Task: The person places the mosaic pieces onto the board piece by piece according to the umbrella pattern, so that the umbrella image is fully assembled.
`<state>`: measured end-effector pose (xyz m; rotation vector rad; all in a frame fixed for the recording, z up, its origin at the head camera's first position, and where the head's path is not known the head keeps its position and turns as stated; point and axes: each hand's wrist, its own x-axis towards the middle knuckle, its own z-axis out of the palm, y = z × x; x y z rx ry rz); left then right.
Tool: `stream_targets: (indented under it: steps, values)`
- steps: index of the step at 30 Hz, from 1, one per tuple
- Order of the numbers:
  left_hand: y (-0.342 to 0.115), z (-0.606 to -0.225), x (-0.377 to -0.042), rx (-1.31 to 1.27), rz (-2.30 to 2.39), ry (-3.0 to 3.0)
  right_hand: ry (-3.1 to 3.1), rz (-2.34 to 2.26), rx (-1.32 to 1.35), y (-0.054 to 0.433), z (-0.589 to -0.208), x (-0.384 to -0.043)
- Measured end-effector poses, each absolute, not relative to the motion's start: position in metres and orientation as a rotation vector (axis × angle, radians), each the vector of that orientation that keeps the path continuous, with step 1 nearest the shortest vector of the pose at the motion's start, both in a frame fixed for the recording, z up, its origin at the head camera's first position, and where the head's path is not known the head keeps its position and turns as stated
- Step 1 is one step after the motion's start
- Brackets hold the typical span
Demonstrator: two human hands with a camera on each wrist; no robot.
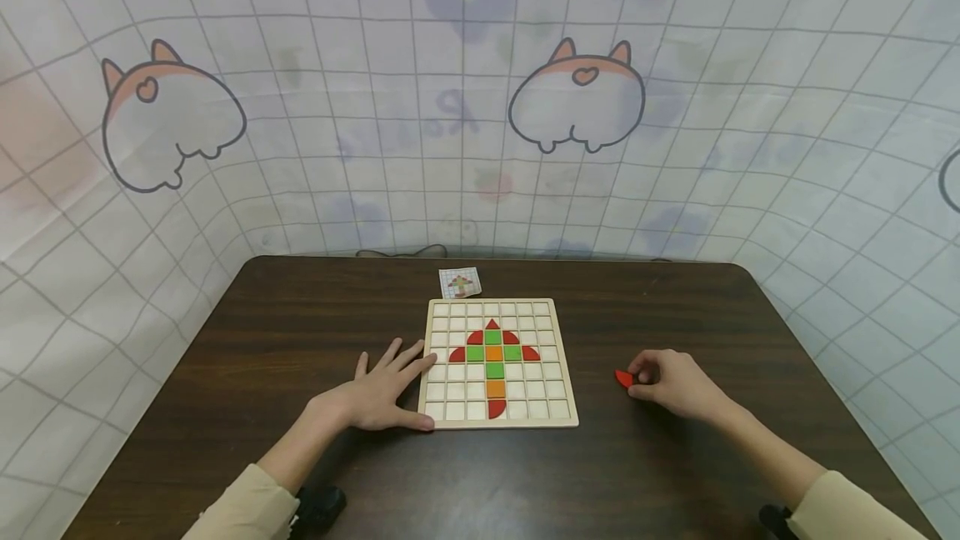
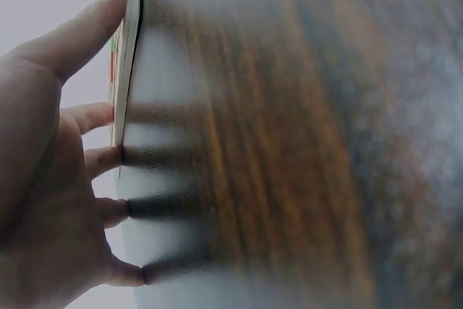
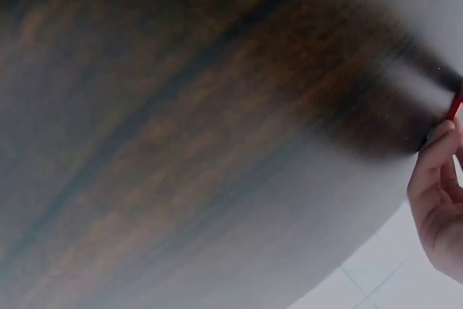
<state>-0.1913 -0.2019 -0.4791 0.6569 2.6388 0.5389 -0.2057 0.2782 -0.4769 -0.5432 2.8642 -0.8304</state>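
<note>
A square wooden grid board (image 1: 525,423) lies on the table, with red, green and orange tiles forming an arrow-like figure. My left hand (image 1: 378,394) rests at the board's left side, fingers spread and thumb at its near left corner. In the left wrist view, the thumb (image 2: 87,30) and some fingertips touch the board's edge (image 2: 130,56). To the right of the board, my right hand (image 1: 675,383) pinches a red rounded tile (image 1: 623,378) between thumb and fingers. The tile (image 3: 455,105) shows partly at the right wrist view's edge; whether it touches the table I cannot tell.
A small picture card (image 1: 459,282) with a similar coloured figure lies just behind the board. The dark wooden table (image 1: 315,307) has rounded far corners. Behind it hangs a white gridded cloth (image 1: 420,190), and a thin cable (image 1: 401,254) runs along the far edge.
</note>
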Motion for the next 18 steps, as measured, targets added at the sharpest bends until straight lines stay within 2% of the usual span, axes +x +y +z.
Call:
stream_targets:
  steps: [18]
  values:
    - [-0.200, -0.477, -0.191, 0.654, 0.535, 2.643, 2.801, -0.925, -0.678, 0.260, -0.475, -0.212]
